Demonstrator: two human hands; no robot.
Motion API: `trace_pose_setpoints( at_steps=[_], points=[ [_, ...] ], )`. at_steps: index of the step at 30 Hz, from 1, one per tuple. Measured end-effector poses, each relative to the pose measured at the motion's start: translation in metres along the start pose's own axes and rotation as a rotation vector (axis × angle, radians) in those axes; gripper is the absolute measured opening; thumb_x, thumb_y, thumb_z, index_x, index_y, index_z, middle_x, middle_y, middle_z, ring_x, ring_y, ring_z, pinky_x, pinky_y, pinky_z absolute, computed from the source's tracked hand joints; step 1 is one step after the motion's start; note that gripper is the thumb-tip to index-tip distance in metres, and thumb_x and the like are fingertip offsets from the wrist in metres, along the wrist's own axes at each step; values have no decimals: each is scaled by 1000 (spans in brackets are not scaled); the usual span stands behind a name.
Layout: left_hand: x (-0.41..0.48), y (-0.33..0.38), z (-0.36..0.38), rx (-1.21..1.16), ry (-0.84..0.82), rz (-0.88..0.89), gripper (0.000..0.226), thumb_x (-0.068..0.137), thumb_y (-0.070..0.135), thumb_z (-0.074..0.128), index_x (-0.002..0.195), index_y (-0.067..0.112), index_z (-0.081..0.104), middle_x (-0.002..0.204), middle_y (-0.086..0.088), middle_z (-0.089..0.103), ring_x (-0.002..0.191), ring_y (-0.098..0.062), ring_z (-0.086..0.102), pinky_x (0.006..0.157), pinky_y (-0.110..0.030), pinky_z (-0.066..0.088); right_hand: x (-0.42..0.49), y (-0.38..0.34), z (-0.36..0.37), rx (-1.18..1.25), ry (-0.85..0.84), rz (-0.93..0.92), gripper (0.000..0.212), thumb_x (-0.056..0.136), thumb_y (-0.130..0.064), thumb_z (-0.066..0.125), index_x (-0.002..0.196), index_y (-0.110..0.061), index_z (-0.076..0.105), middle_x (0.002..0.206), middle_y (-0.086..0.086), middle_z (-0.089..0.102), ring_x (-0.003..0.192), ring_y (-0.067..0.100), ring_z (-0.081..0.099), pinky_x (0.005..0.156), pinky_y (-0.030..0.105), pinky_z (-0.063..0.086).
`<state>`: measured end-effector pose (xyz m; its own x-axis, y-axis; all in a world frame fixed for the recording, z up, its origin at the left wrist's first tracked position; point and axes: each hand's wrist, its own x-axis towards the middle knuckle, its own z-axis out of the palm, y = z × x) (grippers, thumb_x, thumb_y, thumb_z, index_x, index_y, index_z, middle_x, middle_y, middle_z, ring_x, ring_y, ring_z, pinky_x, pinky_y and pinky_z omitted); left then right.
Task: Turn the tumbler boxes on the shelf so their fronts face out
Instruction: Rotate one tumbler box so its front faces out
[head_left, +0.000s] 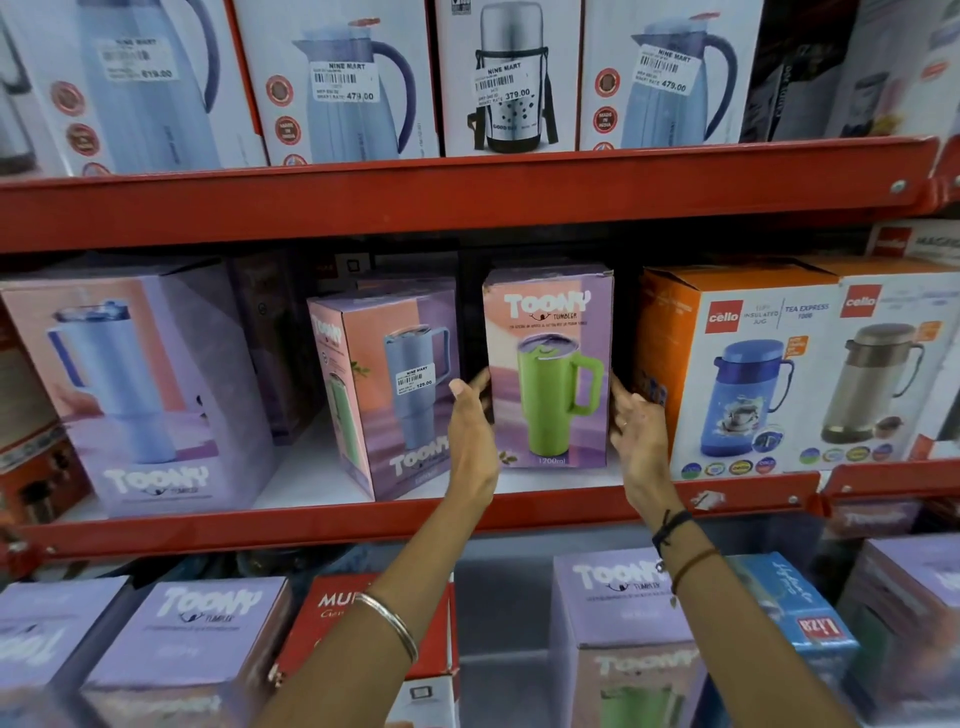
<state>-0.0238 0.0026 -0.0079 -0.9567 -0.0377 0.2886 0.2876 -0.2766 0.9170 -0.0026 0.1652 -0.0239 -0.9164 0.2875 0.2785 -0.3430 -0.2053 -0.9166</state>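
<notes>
A purple Toony tumbler box with a green mug picture stands upright on the middle shelf, its front facing out. My left hand presses its left side and my right hand its right side. Left of it a second Toony box with a blue mug and price sticker stands turned at an angle, one corner toward me. A larger Toony box with a pale blue mug stands at the far left, slightly angled.
Orange and white Cello jug boxes stand close on the right. The red shelf edge runs below my wrists. Jug and flask boxes fill the upper shelf. More Toony boxes sit below.
</notes>
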Motion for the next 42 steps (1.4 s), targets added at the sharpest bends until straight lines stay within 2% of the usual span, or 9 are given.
trace_pose_setpoints(
  at_steps=[6,11,14,19,25,28,34,38,42],
  points=[
    [-11,-7,-2,12,-11,1,66,94,51,6,136,18,45,146,-12,45,136,-25,39,111,-45,29,8,1,-6,14,5,63,68,77,-43,27,136,-13,41,145,8,43,132,22,38,113,42,26],
    [-13,-7,0,92,-45,-1,77,81,68,13,138,26,44,151,-6,39,139,-21,34,117,-50,23,5,1,-4,-34,51,68,47,94,-27,24,135,-10,42,142,6,45,124,20,44,110,39,32],
    [-19,-4,-2,125,-48,36,81,77,73,18,136,26,46,148,-1,42,138,-18,36,117,-50,24,-4,-3,3,-203,123,33,56,88,-44,29,131,-14,48,136,6,51,127,25,45,112,43,32],
    [-41,14,-21,126,52,384,59,86,66,25,124,30,52,134,7,53,130,-8,45,113,-38,33,-53,-7,40,-251,255,-364,50,94,-37,30,137,-15,41,141,-6,43,124,-5,39,97,0,29],
    [-33,48,-86,38,413,762,36,97,28,25,120,33,52,133,-6,51,128,-22,47,109,-39,37,-98,6,116,-225,-59,-380,48,94,-30,30,139,-17,38,146,-10,37,132,-11,31,105,4,24],
    [-5,54,-122,66,463,529,39,95,43,23,125,35,47,143,-1,44,134,-14,40,113,-35,30,-106,17,155,-228,-188,-314,51,93,-33,29,143,-21,29,151,-13,27,138,-8,22,112,9,19],
    [27,65,-164,4,122,-77,81,87,65,2,144,17,34,152,-4,36,139,-21,34,107,-29,27,-97,37,205,-316,-277,-186,58,96,-33,25,146,-23,-2,156,-12,-11,141,-3,-6,120,28,0],
    [31,67,-175,-28,27,-162,92,81,73,1,134,16,49,138,-10,54,123,-27,51,108,-40,38,-93,45,216,-264,-284,-177,67,87,-36,29,146,-25,-2,156,-14,-9,143,0,-3,117,23,5],
    [26,73,-179,-30,-1,-156,90,82,71,-1,134,16,49,138,-8,53,125,-26,49,111,-44,34,-83,43,212,-72,-289,-132,66,85,-29,33,147,-21,11,153,-18,5,135,-12,17,103,1,24]
  ],
)
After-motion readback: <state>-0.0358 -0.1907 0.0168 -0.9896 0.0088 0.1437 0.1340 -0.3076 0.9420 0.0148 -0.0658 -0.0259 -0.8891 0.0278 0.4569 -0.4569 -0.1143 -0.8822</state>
